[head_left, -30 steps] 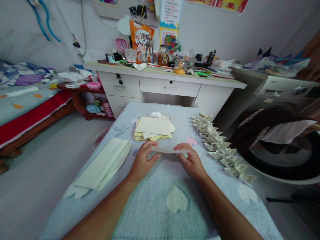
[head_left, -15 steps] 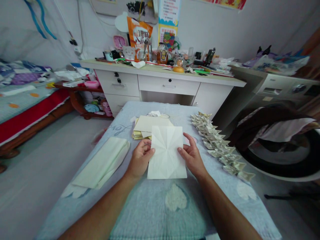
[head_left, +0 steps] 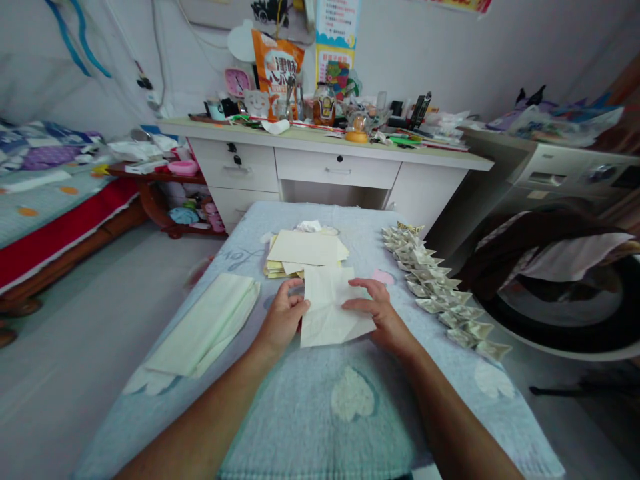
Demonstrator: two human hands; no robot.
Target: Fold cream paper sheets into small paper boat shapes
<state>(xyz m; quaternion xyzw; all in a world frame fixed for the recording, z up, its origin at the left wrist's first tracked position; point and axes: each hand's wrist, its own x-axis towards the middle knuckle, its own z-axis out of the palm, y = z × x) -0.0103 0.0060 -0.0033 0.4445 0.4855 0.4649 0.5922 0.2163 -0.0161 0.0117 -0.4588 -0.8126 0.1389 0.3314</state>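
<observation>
A creased white sheet of paper (head_left: 327,310) is held low over the cloth-covered table. At its left edge, my left hand (head_left: 284,312) pinches it, thumb on top and fingers behind. My right hand (head_left: 383,312) is at the right side, index finger and thumb apart over the paper, other fingers at its lower right corner and partly hidden. The sheet's right part looks bent. Just beyond lies a stack of cream and yellowish paper (head_left: 303,248). Folded pale green-white paper (head_left: 207,323) rests left of my hands.
Several small folded paper pieces (head_left: 435,283) run in a row along the table's right side. Blue patterned cloth (head_left: 300,413) covers the table. Behind it stands a cluttered white desk (head_left: 240,167). A washing machine (head_left: 545,180) with its door open stands right, a bed (head_left: 60,207) left.
My right hand has shifted its grip, its fingers now reaching over the sheet. The paper's right side has bent, and its top edge has dropped lower. My left hand keeps its hold.
</observation>
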